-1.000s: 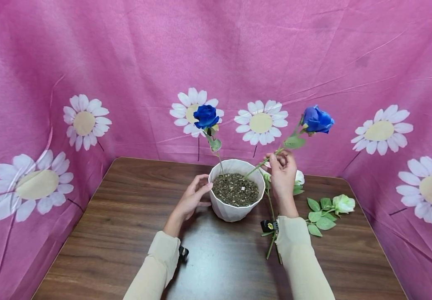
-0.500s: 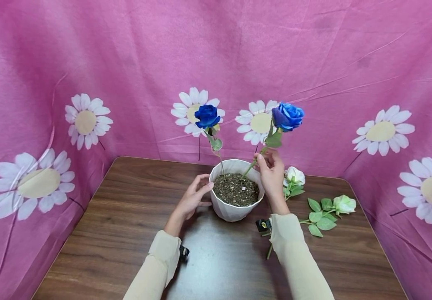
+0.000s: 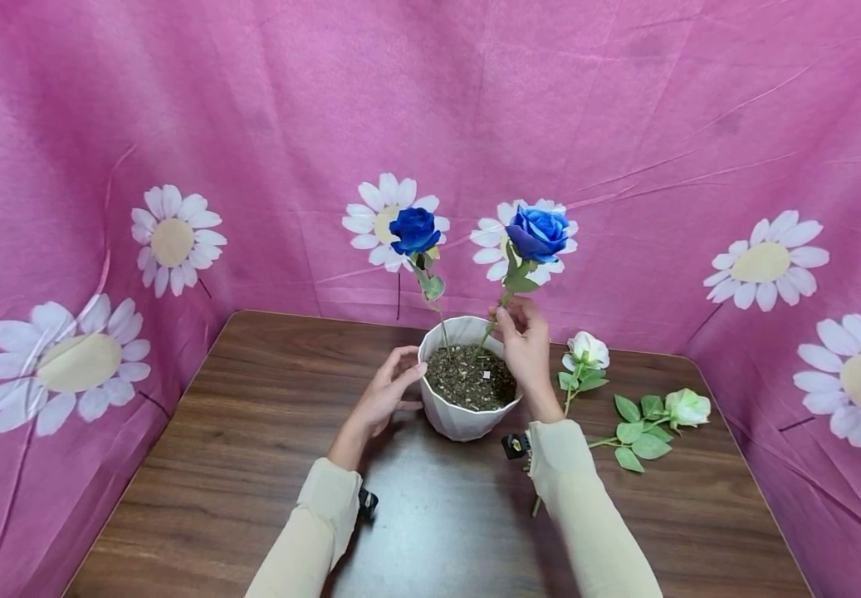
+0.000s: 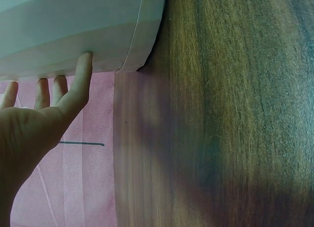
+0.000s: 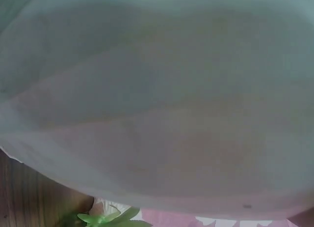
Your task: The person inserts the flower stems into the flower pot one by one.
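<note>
A white faceted flowerpot (image 3: 460,425) filled with dark soil (image 3: 467,384) stands on the wooden table. My left hand (image 3: 380,397) steadies it from the left, thumb near the rim. In the left wrist view, that hand's (image 4: 41,121) extended fingertips rest against the pot wall (image 4: 64,33). My right hand (image 3: 530,357), over the pot's right rim, pinches the stem of a blue rose (image 3: 537,234), which stands nearly upright with its lower end at the soil. Another blue rose (image 3: 414,231) stands in the soil at the left. The pot wall (image 5: 147,143) fills most of the right wrist view, hiding the right fingers.
Right of the pot, two white-green roses lie on the table (image 3: 251,432): one rose (image 3: 588,352) partly under the right forearm, another rose (image 3: 687,408) farther right. A pink curtain (image 3: 288,100) printed with daisies surrounds the table's back and sides.
My right hand has moved left with the blue rose, swinging its bloom from a rightward lean to nearly upright. The left hand and the pot have stayed in place.
</note>
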Available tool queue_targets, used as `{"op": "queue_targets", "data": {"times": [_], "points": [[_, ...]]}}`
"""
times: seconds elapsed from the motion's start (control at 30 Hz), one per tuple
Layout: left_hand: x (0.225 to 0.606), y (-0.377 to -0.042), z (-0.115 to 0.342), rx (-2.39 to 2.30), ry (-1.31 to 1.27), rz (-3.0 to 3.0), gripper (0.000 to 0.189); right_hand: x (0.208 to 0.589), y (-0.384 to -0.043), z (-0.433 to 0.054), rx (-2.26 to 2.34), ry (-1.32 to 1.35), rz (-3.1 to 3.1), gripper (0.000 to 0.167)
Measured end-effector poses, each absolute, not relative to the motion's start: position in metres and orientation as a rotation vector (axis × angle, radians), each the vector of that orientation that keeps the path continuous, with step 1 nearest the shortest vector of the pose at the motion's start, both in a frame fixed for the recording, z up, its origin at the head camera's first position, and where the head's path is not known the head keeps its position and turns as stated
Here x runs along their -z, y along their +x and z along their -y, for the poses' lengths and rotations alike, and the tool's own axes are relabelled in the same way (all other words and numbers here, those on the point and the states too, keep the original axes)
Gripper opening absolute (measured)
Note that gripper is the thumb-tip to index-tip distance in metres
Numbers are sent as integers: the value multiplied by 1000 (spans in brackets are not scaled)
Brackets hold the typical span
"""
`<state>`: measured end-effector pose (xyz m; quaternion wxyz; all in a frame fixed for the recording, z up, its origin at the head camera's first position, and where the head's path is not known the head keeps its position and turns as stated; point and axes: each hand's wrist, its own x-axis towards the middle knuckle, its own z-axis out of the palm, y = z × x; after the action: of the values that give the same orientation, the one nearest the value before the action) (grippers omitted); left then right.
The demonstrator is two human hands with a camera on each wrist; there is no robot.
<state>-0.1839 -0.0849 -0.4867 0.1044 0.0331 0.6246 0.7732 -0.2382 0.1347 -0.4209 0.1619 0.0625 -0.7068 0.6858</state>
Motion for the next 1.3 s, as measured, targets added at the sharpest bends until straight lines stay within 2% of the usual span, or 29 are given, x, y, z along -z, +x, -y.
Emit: {"op": "queue_targets", "data": {"times": [0.37, 0.6, 1.3], "points": [[485, -184, 85, -2279, 93, -1837, 42, 397, -224, -124, -1906, 246, 2186, 16], [485, -184, 85, -2282, 95, -1837, 42, 423, -245, -126, -1894, 268, 2220, 15], [489, -185, 85, -2280, 100, -1846, 42, 431, -251, -126, -1508, 434, 2461, 10]]}}
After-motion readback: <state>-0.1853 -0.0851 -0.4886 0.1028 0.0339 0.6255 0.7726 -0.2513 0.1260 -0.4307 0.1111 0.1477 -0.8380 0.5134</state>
